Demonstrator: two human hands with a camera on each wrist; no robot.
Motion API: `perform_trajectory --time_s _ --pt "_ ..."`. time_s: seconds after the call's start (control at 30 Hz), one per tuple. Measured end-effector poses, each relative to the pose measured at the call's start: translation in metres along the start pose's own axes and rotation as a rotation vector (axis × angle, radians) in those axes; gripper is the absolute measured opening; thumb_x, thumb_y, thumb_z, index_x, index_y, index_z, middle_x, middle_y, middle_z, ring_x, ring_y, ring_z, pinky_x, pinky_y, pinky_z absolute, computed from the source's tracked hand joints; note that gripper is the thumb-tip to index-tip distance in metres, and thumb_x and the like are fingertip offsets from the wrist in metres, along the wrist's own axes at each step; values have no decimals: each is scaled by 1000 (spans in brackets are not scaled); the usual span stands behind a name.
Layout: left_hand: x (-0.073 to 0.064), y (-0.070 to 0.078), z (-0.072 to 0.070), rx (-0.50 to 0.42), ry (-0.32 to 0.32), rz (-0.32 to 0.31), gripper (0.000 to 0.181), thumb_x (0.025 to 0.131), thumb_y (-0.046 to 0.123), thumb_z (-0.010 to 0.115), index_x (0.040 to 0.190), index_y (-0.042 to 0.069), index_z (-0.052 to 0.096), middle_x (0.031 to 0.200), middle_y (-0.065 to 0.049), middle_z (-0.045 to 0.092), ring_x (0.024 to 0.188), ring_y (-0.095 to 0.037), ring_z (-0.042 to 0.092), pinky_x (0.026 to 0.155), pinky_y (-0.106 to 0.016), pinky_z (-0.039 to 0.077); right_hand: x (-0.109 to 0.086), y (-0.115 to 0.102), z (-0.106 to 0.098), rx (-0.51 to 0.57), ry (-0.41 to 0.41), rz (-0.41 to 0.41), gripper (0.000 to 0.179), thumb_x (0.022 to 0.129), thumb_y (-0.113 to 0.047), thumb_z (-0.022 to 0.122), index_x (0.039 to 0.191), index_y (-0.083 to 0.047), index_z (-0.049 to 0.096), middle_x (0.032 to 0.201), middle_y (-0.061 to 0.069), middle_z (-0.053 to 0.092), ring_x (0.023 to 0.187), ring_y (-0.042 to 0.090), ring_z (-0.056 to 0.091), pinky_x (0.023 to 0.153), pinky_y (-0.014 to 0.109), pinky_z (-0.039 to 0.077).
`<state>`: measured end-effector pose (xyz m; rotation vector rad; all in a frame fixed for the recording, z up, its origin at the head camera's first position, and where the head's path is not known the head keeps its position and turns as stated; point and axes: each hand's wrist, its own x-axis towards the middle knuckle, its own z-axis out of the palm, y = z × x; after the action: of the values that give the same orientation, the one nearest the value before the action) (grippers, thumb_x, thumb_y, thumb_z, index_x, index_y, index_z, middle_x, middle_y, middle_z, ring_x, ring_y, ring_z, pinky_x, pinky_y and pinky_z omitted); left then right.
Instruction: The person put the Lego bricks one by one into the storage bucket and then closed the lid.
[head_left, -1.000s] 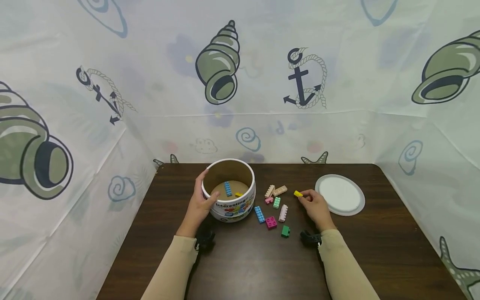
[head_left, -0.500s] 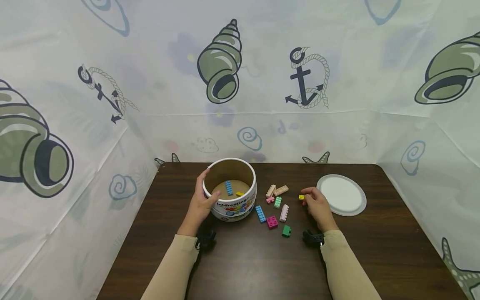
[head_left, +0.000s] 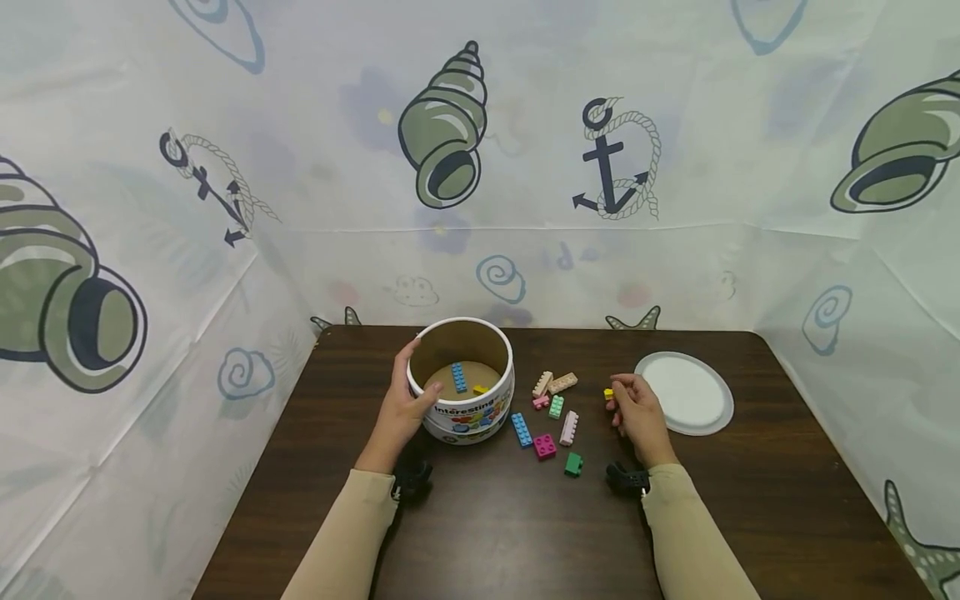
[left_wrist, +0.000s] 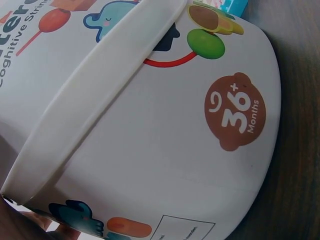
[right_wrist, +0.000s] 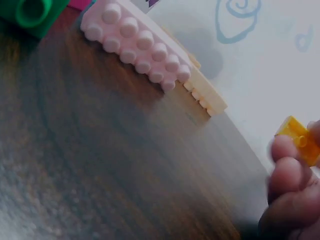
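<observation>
The left hand (head_left: 403, 418) grips a white toy tub (head_left: 474, 419) by its rim near the tabletop's (head_left: 487, 533) far edge, left of centre. The right hand (head_left: 642, 423) pinches a small yellow building brick (right_wrist: 301, 140), just beside the white disc (head_left: 684, 393) toward the far right corner. Loose bricks, a pale-pink brick (head_left: 569, 428) among them, lie between tub and right hand. The step seems to be handling one brick with the tub steadied; the next move probably calls for keeping that fingertip pinch firm.
</observation>
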<state>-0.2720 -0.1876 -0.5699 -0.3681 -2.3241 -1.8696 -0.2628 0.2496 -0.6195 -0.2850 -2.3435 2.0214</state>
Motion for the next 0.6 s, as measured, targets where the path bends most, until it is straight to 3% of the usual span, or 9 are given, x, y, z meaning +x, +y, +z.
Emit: perform_trajectory --time_s 0.17,0.4,0.6 --pt "-1 0 -1 -2 0 -1 91 97 23 77 171 33 25 173 -21 30 153 -56 37 120 -75 34 0 2 0 31 -23 1 45 110 -46 62 132 -7 66 83 -1 60 60 11 52 49 25 44" --pt "-2 2 -2 26 10 0 90 98 25 77 171 35 25 174 -23 30 153 -55 38 119 -73 36 0 1 0 59 -108 -65 40 112 -27 62 147 -7 56 106 5 75 75 15 69 55 29 51" --pt "-1 -3 -1 23 5 6 90 98 26 76 171 35 25 175 -20 29 153 -54 38 120 -75 34 -2 -6 1 100 -47 -26 35 114 -34 59 137 -8 60 97 1 72 68 13 64 54 25 49"
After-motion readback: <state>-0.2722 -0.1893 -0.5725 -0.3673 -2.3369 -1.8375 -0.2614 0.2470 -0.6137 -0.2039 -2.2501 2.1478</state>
